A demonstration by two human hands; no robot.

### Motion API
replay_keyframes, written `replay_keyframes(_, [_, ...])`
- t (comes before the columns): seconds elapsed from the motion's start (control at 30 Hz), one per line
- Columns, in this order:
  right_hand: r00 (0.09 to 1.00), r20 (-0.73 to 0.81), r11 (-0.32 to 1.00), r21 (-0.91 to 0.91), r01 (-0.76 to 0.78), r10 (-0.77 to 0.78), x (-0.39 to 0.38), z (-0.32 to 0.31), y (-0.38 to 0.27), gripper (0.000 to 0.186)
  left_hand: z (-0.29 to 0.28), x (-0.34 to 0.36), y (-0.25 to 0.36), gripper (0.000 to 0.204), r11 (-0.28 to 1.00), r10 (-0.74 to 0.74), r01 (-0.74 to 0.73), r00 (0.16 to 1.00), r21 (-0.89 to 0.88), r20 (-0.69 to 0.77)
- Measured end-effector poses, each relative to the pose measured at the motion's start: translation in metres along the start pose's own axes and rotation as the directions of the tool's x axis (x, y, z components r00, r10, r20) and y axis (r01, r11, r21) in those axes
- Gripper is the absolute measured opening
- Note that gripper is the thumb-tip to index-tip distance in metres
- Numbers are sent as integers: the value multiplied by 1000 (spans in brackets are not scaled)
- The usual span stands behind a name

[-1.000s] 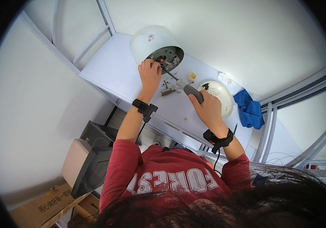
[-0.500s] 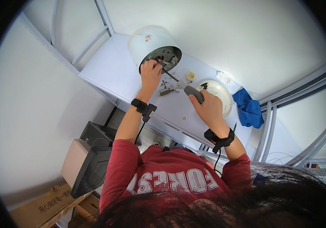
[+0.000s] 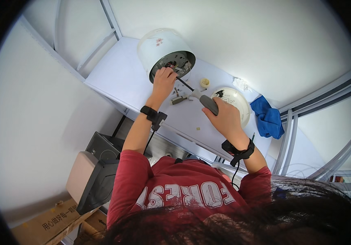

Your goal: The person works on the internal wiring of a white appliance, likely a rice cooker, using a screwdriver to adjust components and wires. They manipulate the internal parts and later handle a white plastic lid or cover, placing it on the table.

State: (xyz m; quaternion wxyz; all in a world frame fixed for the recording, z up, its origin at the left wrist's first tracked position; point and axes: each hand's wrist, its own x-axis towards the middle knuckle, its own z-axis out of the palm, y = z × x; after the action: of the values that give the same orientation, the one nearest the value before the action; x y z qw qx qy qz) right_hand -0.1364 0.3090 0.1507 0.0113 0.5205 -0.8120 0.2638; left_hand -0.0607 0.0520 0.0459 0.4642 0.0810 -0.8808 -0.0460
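A white appliance with a flower print, shaped like a rice cooker (image 3: 153, 47), lies tipped on the table with its open underside facing me, wiring and metal parts showing inside. At the rim of that opening is my left hand (image 3: 164, 83), its fingers pinched together; what they hold is hidden. My right hand (image 3: 228, 118) is wrapped around the grey handle of a screwdriver (image 3: 209, 104). Its long dark shaft slants up-left, the tip end disappearing by my left fingers. Below the shaft lie a grey part (image 3: 178, 99) and several small loose pieces.
A round white cover (image 3: 244, 107) lies partly behind my right hand, beside a blue cloth (image 3: 267, 118). A small yellowish tub (image 3: 204, 83) and crumpled white wrapping (image 3: 241, 84) sit farther back. Left of me are a pink-and-black bin (image 3: 87, 179) and a cardboard box (image 3: 49, 222).
My left hand has shifted slightly right and down at the opening. The screwdriver handle has tilted a little, and my right hand has moved slightly with it.
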Motion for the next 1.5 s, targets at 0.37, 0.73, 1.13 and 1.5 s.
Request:
replay_keyframes(0.37, [992, -117, 998, 25, -52, 54, 31, 30, 8, 36, 9, 58, -9, 60, 891, 2, 35, 997, 454, -81])
replay_keyframes(0.73, [985, -172, 999, 30, -31, 35, 43, 55, 14, 34, 7, 57, -26, 53, 866, -182, 147, 983, 478, 29])
replay_keyframes(1.13, [987, -148, 996, 82, -41, 53, 40, 55, 8, 34, 3, 55, -30, 44, 890, -164, 157, 986, 429, -19])
replay_keyframes(1.5, [988, -143, 995, 85, -54, 65, 39, 56, 4, 33, 3, 55, -30, 44, 896, -164, 162, 986, 414, -33])
